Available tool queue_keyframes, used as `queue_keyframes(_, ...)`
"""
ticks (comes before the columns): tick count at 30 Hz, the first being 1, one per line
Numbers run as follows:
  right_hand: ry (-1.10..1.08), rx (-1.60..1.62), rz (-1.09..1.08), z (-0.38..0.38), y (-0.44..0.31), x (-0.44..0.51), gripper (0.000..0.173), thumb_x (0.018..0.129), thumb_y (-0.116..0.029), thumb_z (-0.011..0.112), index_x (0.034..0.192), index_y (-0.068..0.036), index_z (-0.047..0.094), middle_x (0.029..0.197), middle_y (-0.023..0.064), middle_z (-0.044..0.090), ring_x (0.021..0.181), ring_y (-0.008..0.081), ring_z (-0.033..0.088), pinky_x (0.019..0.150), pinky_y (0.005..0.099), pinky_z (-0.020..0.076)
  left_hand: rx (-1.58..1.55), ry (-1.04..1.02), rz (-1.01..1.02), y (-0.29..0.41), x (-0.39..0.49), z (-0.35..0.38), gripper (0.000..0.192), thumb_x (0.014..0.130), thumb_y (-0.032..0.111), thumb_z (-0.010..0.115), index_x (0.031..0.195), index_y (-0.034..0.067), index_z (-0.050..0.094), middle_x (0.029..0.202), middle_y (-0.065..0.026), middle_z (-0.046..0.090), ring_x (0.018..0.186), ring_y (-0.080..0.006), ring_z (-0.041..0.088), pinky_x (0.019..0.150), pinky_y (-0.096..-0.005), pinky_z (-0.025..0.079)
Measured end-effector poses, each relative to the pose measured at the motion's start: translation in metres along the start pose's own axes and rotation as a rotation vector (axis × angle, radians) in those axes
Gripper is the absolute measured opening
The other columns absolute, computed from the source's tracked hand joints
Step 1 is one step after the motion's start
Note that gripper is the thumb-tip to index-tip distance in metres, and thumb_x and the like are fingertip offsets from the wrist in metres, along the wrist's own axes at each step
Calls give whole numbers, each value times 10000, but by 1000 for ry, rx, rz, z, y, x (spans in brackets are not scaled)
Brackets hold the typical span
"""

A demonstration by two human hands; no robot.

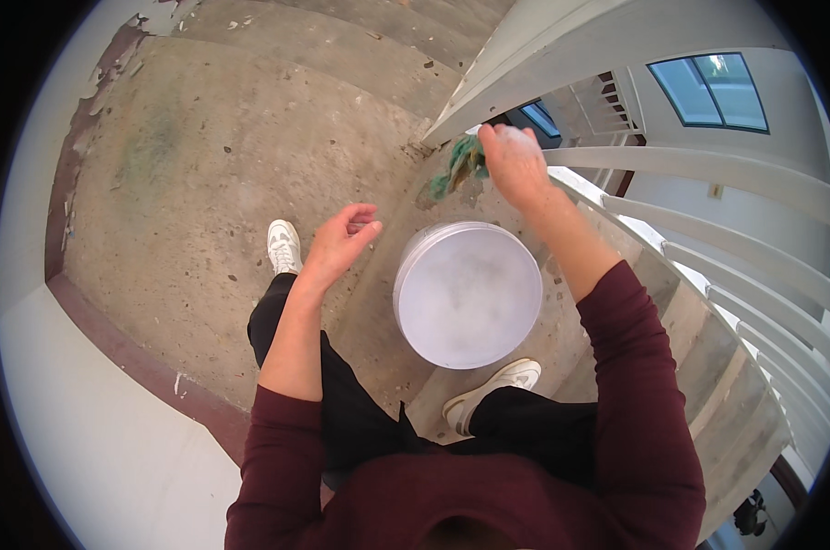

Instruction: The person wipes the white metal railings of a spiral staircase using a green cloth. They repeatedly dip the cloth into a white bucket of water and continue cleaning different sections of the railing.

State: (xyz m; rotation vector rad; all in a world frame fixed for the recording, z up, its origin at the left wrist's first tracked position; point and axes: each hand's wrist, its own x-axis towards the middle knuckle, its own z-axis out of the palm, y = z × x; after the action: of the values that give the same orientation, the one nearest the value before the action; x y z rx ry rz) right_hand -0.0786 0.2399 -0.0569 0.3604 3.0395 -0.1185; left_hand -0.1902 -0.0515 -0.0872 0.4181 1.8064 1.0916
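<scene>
My right hand (pixel 518 161) grips a crumpled green cloth (pixel 458 167) with yellowish-brown parts, beside the base of a white post. White suds cover part of the back of this hand. The cloth hangs from my fingers near the landing's edge; whether it touches anything cannot be told. My left hand (pixel 339 240) is held in the air left of the bucket, with loosely bent fingers and nothing in them. Between my feet stands a white round bucket (pixel 413 249), holding cloudy, sudsy liquid (pixel 466 295).
Concrete stairs (pixel 318 45) rise ahead, and another flight (pixel 703 357) descends at right beside white railing bars (pixel 696 161). Paint chips and grit dot the concrete landing (pixel 181 206). A maroon skirting band (pixel 122 344) with peeling paint borders the white wall (pixel 64 399) at left.
</scene>
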Motion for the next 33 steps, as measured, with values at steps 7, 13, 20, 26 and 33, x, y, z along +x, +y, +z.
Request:
queue_keyframes(7, -323, -284, 387, 20, 25, 27, 157, 856, -175, 593, 980, -114, 668, 944, 67, 673, 941, 236, 659, 806, 443, 466, 20, 32, 11, -2, 0, 1, 467, 876, 301, 667, 1246, 26, 593, 1123, -138, 661, 995, -208, 628, 873, -337, 502)
queue_keyframes(13, -215, -287, 172, 41, 42, 16, 86, 843, -136, 583, 892, -89, 637, 860, 89, 665, 878, 266, 662, 760, 430, 491, 4, 11, 7, -5, 0, 0, 464, 874, 301, 665, 1239, 24, 595, 1115, -136, 664, 999, -210, 630, 874, -337, 500)
queue_keyframes(20, -95, -185, 26, 34, 47, 9, 77, 811, -96, 591, 868, -43, 588, 802, 135, 652, 826, 322, 658, 724, 453, 508, 2, 29, -10, 2, 0, -4, 461, 875, 298, 665, 1242, 28, 595, 1120, -135, 663, 1004, -208, 629, 874, -333, 500)
queue_keyframes(26, -33, 179, 0, 27, 32, -22, 171, 749, -10, 629, 891, -23, 536, 796, 175, 601, 824, 386, 615, 712, 477, 494, 22, 40, 11, 0, -1, -7, 455, 884, 302, 659, 1239, 25, 594, 1121, -134, 666, 999, -215, 636, 880, -339, 503)
queue_keyframes(33, 79, -194, 131, 3, 56, 26, 101, 872, -96, 525, 958, -58, 563, 901, 126, 630, 851, 324, 648, 737, 450, 487, 20, 4, -23, -3, -4, -6, 418, 910, 272, 646, 1251, 35, 594, 1140, -112, 643, 1019, -176, 599, 903, -322, 478)
